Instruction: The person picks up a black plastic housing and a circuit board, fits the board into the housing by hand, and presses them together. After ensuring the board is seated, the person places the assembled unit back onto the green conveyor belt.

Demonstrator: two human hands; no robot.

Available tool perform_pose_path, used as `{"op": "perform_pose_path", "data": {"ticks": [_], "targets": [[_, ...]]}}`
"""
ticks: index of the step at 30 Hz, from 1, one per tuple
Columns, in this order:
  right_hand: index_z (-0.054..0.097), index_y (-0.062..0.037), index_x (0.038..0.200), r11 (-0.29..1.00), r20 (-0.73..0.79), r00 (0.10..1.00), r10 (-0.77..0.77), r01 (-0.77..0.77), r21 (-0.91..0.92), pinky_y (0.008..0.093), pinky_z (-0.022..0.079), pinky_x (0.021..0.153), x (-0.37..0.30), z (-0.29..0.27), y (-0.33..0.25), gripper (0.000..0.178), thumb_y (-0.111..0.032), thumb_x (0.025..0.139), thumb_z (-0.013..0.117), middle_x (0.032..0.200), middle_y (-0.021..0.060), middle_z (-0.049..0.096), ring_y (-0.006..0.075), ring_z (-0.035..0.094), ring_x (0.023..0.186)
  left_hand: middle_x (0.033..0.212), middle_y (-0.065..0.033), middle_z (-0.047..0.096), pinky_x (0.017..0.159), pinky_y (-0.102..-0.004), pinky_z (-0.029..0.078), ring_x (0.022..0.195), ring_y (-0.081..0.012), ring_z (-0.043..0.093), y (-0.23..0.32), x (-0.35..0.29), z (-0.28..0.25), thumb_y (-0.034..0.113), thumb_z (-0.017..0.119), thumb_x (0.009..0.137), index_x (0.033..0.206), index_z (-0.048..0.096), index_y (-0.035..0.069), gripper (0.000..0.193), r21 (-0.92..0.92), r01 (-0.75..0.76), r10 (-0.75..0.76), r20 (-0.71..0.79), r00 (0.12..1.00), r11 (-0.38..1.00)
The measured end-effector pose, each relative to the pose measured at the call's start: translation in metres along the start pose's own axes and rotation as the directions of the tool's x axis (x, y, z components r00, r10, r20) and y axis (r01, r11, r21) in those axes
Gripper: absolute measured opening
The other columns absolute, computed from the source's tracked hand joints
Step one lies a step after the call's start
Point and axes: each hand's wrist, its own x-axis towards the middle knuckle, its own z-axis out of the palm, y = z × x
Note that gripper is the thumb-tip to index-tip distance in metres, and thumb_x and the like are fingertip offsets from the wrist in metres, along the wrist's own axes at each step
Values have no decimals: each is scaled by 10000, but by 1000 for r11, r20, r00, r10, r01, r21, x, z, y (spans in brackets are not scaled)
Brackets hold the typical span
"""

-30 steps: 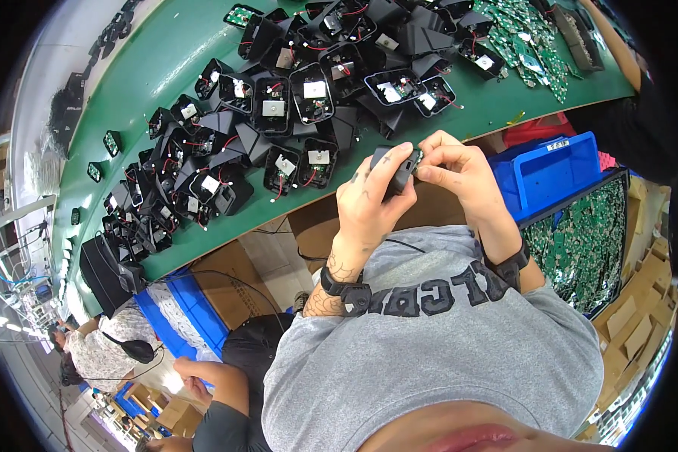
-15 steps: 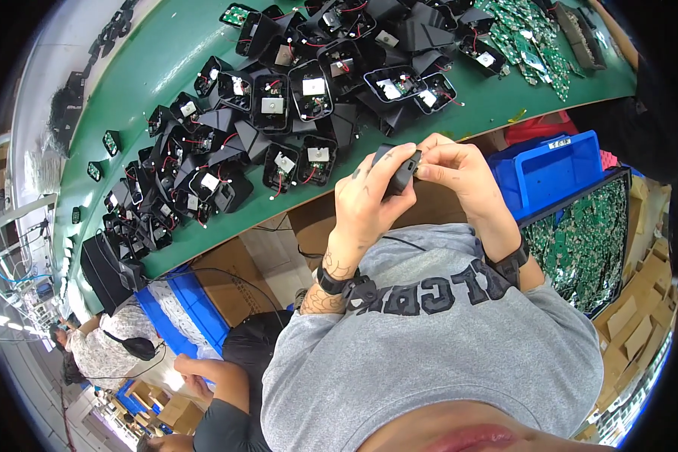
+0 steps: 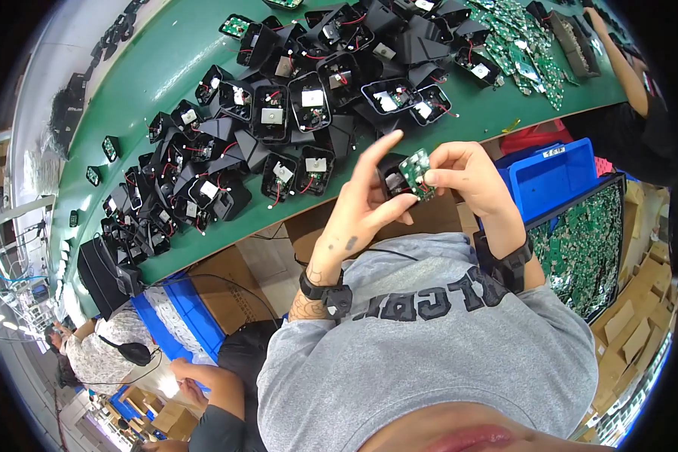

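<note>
So the left grip [image 3: 358, 203] has a black housing [image 3: 393, 178] cradled in it, open side showing, index finger sticking up and clear while the thumb lies along the near edge. Can't really make out what the fingers behind it are doing, they're mostly hidden. The right grip [image 3: 463, 179] is pinched, thumb and fingers clamped on the edge of a green circuit board [image 3: 414, 169]. That board is right at the housing's mouth, tilted, and covers part of the opening.

Both are up in front of the chest, just off the near edge of the green surface [image 3: 162, 64]. Most of the clutter's there: a big heap of open black housings [image 3: 309, 103] with red wires poking out, spreading almost to the edge near the left hand. Past that, toward the far right, there's a loose pile of green boards [image 3: 521, 64] next to a long grey box [image 3: 576, 49], plus another person's arm [image 3: 627, 75] coming in.

Just right of the right wrist sits a blue bin [image 3: 514, 185], and a black-rimmed tray [image 3: 622, 245] full of boards takes up the space below it.
</note>
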Motion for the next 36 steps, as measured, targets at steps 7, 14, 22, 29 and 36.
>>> {"op": "perform_pose_path", "data": {"ticks": [7,14,22,29,36], "targets": [[679,-21,859,983,26,999,19,-23,184,191,471,583,-1,4,2,121,-99,788,737,782,33,672,71,595,648,957,-60,611,633,-222,518,713,-97,616,10,2,-11,-40,635,826,1257,447,78,485,304,-47,56,-21,998,951],[642,-25,841,996,-199,976,-82,72,-57,195,467,565,-3,30,-8,127,-18,755,735,772,47,674,80,620,655,1069,-113,629,658,-235,478,746,-156,612,-5,13,8,14,518,882,1281,500,96,408,524,-257,397,-175,901,812],[549,-14,978,978,-160,982,-99,66,-200,192,469,571,-10,36,-24,307,19,739,738,752,86,687,93,643,659,1139,-79,518,846,-281,463,947,-126,536,-14,4,1,99,494,894,1460,267,94,610,-221,-142,140,-23,990,965],[599,-16,983,800,-120,989,-86,-4,-600,209,477,620,-12,27,-35,282,-16,735,735,804,67,688,76,628,696,1152,-104,524,889,-311,462,987,-145,534,-12,-5,17,99,518,950,1504,97,130,697,38,-110,112,-86,990,993],[495,-17,1316,990,89,986,-141,139,27,291,470,887,-4,29,-16,506,-23,833,645,1173,87,589,135,572,1034,1037,-66,558,660,-217,450,776,-84,530,-1,-2,15,80,467,968,1496,116,133,636,87,-72,73,-18,997,994]]}}
